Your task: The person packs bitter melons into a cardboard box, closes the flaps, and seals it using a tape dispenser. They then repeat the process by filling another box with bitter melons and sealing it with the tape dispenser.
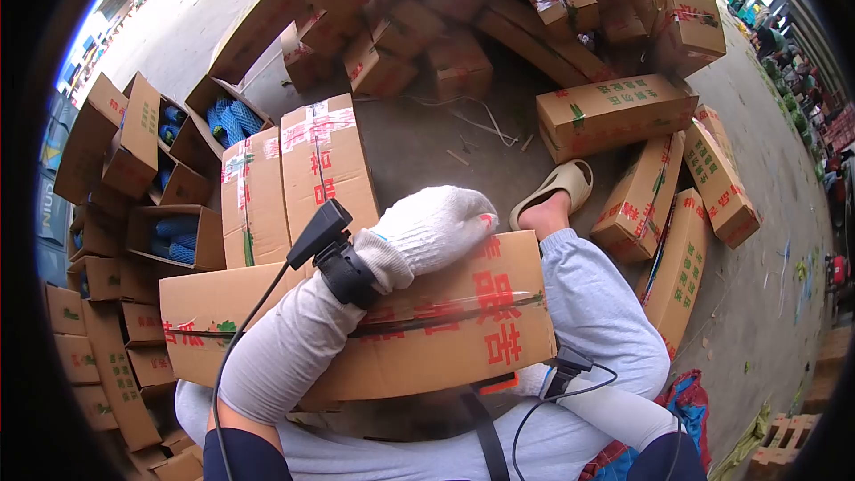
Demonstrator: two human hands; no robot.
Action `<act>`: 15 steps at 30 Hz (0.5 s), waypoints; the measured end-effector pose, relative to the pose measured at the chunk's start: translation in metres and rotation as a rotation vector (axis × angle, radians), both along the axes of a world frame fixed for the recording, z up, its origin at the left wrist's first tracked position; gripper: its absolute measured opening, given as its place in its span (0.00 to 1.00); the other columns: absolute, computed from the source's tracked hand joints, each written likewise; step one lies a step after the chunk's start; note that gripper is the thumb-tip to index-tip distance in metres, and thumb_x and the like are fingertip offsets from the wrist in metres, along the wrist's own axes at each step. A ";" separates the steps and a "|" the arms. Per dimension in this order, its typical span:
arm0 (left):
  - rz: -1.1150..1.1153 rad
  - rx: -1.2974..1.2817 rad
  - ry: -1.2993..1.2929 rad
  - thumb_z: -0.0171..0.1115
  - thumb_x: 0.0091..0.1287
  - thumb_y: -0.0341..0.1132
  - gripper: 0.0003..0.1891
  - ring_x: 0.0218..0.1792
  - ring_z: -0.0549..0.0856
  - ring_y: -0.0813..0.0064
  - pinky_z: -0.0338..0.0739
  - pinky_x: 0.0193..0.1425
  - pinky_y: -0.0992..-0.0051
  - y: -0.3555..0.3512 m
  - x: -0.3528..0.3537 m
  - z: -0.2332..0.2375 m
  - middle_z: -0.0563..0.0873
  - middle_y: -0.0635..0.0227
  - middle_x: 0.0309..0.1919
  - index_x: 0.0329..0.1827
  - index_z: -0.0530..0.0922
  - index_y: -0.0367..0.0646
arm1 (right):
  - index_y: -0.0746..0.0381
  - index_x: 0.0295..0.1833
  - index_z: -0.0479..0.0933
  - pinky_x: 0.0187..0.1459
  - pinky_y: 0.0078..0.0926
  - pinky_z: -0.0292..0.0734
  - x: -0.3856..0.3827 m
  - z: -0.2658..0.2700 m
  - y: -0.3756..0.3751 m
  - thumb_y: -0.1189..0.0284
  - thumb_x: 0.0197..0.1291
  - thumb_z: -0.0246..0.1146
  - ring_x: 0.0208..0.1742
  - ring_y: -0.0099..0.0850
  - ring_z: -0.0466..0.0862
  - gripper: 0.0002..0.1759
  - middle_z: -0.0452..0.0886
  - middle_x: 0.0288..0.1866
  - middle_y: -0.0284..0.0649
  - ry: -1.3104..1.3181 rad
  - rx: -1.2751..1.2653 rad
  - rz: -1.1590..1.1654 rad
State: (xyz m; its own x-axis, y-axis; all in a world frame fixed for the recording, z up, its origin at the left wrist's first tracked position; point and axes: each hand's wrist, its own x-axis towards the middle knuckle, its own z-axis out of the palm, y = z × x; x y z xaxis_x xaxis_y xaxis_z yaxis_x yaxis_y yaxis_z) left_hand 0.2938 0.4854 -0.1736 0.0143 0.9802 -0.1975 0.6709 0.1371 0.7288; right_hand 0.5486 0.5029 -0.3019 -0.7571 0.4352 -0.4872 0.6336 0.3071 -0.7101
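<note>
A long cardboard box (445, 352) with red printed characters and tape along its middle lies across my lap. My left hand (436, 230), in a white knit glove, reaches over the box to its far upper edge near the right end. Its fingers are curled in, and whatever they hold is hidden. Below the box's near right corner, my right hand (532, 381) shows only in part, also in a white glove. The box covers its fingers. Black wrist devices with cables sit on both wrists.
Two taped boxes (329, 160) stand just beyond the lap box. To the left, open cartons (183, 240) hold blue net-wrapped items. More closed boxes (623, 111) lie on the right and in a pile (419, 36) ahead. My foot wears a beige clog (574, 187).
</note>
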 end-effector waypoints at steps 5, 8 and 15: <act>0.293 0.015 -0.252 0.54 0.75 0.52 0.28 0.64 0.82 0.49 0.74 0.70 0.60 0.013 -0.012 -0.024 0.83 0.48 0.62 0.69 0.74 0.39 | 0.62 0.72 0.72 0.69 0.42 0.75 -0.078 -0.054 0.117 0.59 0.69 0.65 0.70 0.39 0.78 0.30 0.79 0.68 0.50 0.200 -0.011 -0.323; 0.476 -0.018 -0.226 0.49 0.76 0.59 0.37 0.72 0.74 0.49 0.65 0.76 0.61 0.014 -0.012 -0.023 0.73 0.46 0.73 0.79 0.63 0.42 | 0.64 0.73 0.70 0.70 0.47 0.74 -0.124 -0.065 0.161 0.60 0.72 0.62 0.72 0.42 0.77 0.30 0.77 0.70 0.53 0.646 -0.767 -0.475; 0.604 -0.135 -1.124 0.46 0.77 0.63 0.38 0.63 0.82 0.53 0.70 0.72 0.62 0.026 -0.018 -0.029 0.81 0.44 0.64 0.72 0.71 0.35 | 0.64 0.73 0.69 0.74 0.44 0.71 -0.167 0.105 0.232 0.65 0.76 0.55 0.75 0.43 0.73 0.25 0.71 0.76 0.49 0.942 -0.151 0.194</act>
State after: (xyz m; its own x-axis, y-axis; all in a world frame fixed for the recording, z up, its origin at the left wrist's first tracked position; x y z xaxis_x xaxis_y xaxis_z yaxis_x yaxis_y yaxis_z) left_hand 0.2754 0.5109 -0.2022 -0.2006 0.8625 -0.4646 -0.4949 0.3200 0.8078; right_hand 0.3819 0.7349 -0.1974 -0.9173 0.2449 0.3141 -0.2659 0.2105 -0.9407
